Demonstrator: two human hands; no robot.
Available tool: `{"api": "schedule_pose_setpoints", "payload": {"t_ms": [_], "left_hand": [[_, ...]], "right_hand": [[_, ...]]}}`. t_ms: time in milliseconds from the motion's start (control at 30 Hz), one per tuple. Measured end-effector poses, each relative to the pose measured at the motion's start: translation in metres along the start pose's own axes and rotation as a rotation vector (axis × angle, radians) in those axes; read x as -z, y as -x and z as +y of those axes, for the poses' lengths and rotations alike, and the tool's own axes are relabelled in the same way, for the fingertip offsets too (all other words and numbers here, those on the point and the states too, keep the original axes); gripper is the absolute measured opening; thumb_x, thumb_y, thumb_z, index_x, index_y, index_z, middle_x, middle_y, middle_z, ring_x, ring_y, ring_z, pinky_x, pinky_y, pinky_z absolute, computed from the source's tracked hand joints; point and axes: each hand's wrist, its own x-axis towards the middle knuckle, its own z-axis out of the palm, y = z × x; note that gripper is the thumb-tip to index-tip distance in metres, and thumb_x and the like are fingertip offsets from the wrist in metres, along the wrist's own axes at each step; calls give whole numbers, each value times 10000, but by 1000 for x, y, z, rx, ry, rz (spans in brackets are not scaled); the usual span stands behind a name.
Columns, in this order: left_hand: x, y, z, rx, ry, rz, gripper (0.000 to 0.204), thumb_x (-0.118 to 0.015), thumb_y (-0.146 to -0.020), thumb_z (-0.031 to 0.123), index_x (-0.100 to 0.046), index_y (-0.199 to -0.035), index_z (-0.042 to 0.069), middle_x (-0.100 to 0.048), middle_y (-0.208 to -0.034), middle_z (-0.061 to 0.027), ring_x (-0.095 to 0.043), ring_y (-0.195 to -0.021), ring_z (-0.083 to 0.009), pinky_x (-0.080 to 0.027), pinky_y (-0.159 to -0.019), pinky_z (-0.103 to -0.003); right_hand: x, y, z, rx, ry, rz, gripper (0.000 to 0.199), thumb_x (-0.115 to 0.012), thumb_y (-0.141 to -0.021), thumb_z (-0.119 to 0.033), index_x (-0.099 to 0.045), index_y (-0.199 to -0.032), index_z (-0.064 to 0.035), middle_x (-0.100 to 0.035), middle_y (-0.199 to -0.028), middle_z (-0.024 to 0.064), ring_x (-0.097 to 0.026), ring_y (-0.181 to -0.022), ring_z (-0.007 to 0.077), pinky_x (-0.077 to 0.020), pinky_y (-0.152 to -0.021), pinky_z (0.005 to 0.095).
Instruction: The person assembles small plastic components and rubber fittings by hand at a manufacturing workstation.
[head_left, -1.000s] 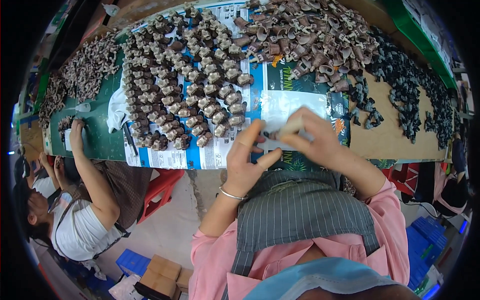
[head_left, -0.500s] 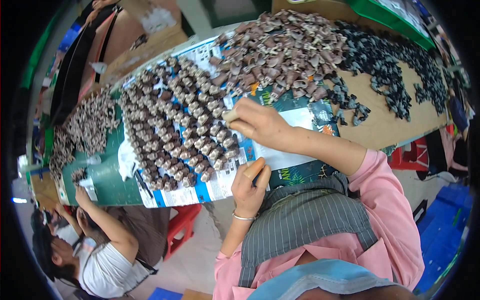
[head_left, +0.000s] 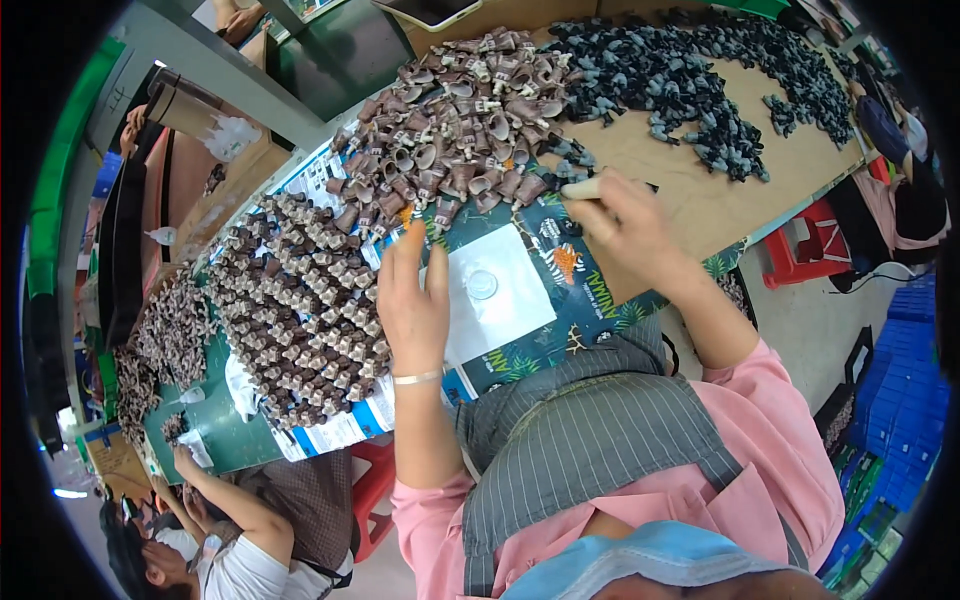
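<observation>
My left hand [head_left: 410, 300] lies flat with its fingers stretched out, the tips at the near edge of a loose heap of small brown figurines [head_left: 460, 120]. It holds nothing and wears a thin bracelet. My right hand [head_left: 625, 225] is closed on a pale stick-like tool [head_left: 582, 187], its tip by the heap's right edge. Between the hands lies a white sheet [head_left: 510, 300] with a small clear round dish [head_left: 482, 285] on it. Brown figurines standing in rows [head_left: 300, 310] fill the mat left of my left hand.
A spread of dark grey pieces [head_left: 690, 80] covers the cardboard tabletop [head_left: 690, 200] at the back right. Another brown heap [head_left: 165, 335] lies far left. A co-worker [head_left: 230, 545] works at the lower left. Red stools [head_left: 815, 250] and blue crates [head_left: 900, 400] stand on the floor.
My left hand has gone from near my body up to the loose heap and opened flat. My right hand has moved right from the rows to the heap's edge. The view has swung.
</observation>
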Motion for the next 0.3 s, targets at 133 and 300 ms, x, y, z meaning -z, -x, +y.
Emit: {"api": "schedule_pose_setpoints", "payload": {"t_ms": [133,300], "left_hand": [[-21,-24,-16,27,-90,-58,280,-668,-872,129,-641,-1129,20,-642,-1069,-204,-629,-944,-384,-507,-817,-431],[-34,-31,-21,48,-41,-84,273,-704,-849,141,-659,-1092,26,-659,-1074,-215,-633,-984,-374,-495,-866,-413]], "right_hand": [[20,19,9,154,134,-195,289,-664,-849,-187,-651,-1134,-140,-579,-1110,40,-569,-1013,248,-435,-815,383],[-9,30,20,169,325,-289,327,-666,-843,-258,-641,-1141,-125,-577,-1140,25,-546,-983,214,-422,-841,405]]}}
